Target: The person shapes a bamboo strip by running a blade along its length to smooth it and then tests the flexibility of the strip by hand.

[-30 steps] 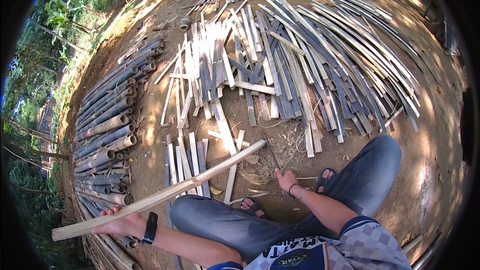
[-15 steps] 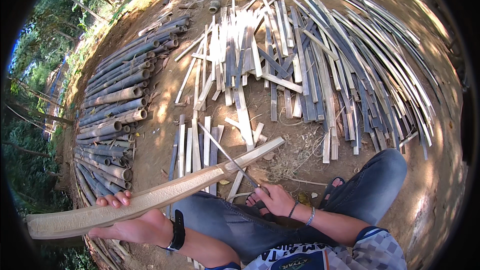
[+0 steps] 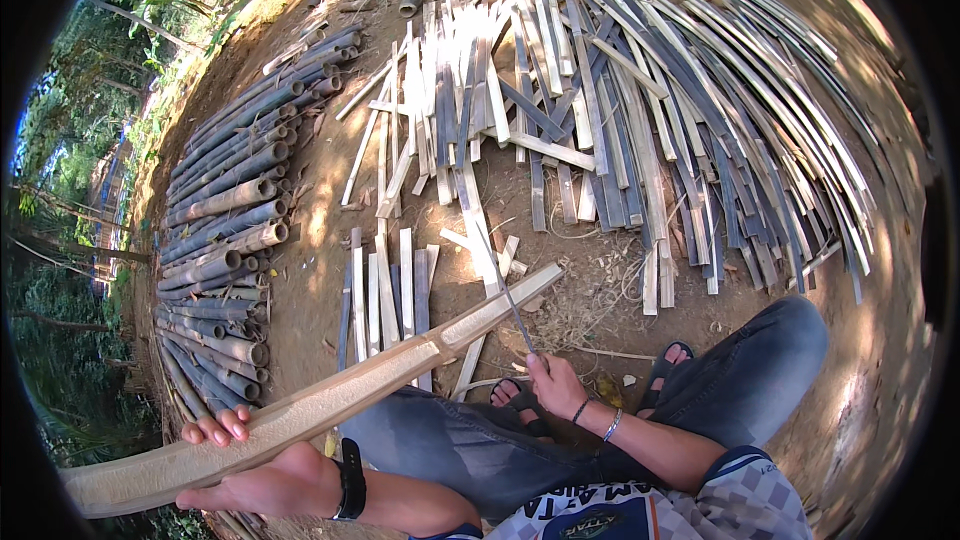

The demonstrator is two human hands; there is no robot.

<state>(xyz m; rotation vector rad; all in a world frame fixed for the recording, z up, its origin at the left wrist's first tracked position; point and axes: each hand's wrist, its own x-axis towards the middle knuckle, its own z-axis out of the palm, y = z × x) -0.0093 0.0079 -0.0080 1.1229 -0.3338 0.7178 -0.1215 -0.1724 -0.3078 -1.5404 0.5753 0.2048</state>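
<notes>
A long split bamboo piece (image 3: 345, 395), pale on its upper face and with a node ridge partway along, slants across my lap from lower left to upper right. My left hand (image 3: 275, 475) is wrapped around its lower left part, thumb below and fingertips over the far edge. My right hand (image 3: 557, 386) grips a knife, its handle mostly covered by the fingers. The long thin blade (image 3: 512, 305) points up and away, crossing the bamboo near its far right end. Whether the edge touches the bamboo, I cannot tell.
Dark bamboo poles (image 3: 235, 185) are stacked on the left. Split bamboo strips (image 3: 640, 140) spread over the ground ahead and right, with a smaller group (image 3: 390, 290) nearer me. Thin shavings (image 3: 610, 285) lie before my sandalled feet (image 3: 515, 395). My bent knee (image 3: 780, 340) rises on the right.
The knife has swung more upright, its blade now crossing closer to the bamboo's far end. My right hand has shifted slightly right. The bamboo's lower left end sits lower in view.
</notes>
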